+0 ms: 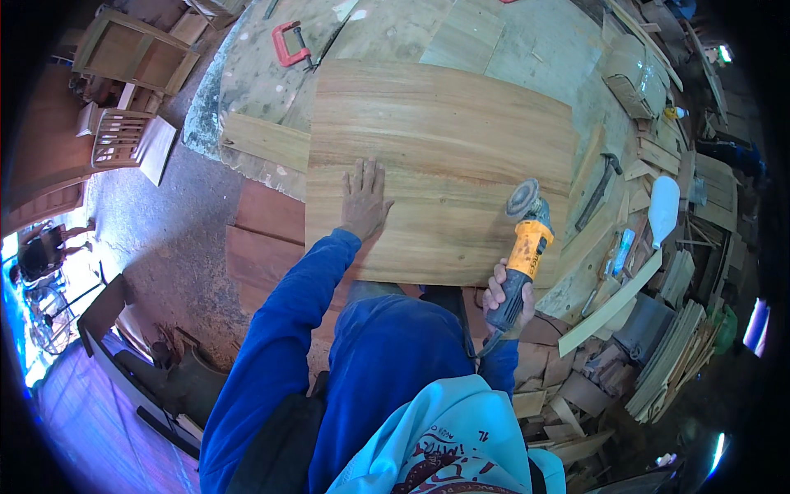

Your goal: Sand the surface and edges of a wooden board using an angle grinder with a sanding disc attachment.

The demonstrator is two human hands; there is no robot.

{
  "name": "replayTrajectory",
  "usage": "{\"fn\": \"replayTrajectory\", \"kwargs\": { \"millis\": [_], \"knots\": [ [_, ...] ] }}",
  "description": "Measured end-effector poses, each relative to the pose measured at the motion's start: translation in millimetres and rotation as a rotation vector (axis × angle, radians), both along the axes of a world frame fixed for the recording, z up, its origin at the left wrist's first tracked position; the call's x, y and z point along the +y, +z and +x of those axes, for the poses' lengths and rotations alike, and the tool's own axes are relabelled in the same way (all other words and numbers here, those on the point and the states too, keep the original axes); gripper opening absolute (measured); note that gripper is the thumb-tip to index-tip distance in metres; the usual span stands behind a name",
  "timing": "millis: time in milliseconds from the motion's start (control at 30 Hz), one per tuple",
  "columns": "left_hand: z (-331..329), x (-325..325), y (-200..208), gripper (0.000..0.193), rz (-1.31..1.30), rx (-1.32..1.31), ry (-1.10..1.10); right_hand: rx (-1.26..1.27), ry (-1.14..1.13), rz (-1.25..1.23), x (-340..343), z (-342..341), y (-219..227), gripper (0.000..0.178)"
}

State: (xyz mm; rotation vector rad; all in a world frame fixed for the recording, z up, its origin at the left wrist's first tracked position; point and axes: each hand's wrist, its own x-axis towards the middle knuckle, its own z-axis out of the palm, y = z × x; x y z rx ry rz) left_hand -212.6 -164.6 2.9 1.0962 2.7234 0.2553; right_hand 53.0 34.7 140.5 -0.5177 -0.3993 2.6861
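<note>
A broad wooden panel point(444, 115) with brown grain streaks lies flat on the workbench in front of me. My left hand point(364, 202) rests on its left part, palm down, fingers spread. In my right hand point(504, 298) is a yellow and black angle grinder point(527, 251), my fingers wrapped round its dark handle. The grinder's round disc point(522, 198) points away from me, over the right side of the panel. Whether the disc touches the wood or spins, I cannot tell. A cord runs from the handle's end down by my right sleeve.
A red clamp point(290, 45) lies on the worn workbench point(247, 90) at the far left. To the right are a hammer point(599, 191), a white bottle point(663, 210) and many wood offcuts. A wooden chair point(132, 136) stands on the floor at left.
</note>
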Motion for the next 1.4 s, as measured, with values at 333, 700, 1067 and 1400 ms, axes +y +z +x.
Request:
{"fn": "replayTrajectory", "kwargs": {
  "millis": [333, 700, 1067, 1400],
  "knots": [
    [29, -36, -1, 0.086, 0.027, -0.034, 0.006, -0.097, 0.100, -0.085, -13, 13, -4, 0.058],
    [13, 11, 3, 0.087, -0.102, -0.067, 0.077, 0.082, 0.012, -0.020, 22, 35, 14, 0.058],
    [52, 46, -3, 0.070, 0.010, -0.036, 0.029, -0.070, -0.088, 0.059, 85, 36, 34, 0.064],
    [172, 149, 166, 0.066, 0.826, -0.877, -0.019, -0.638, 0.103, 0.536, 72, 18, 18, 0.047]
  ]
}}
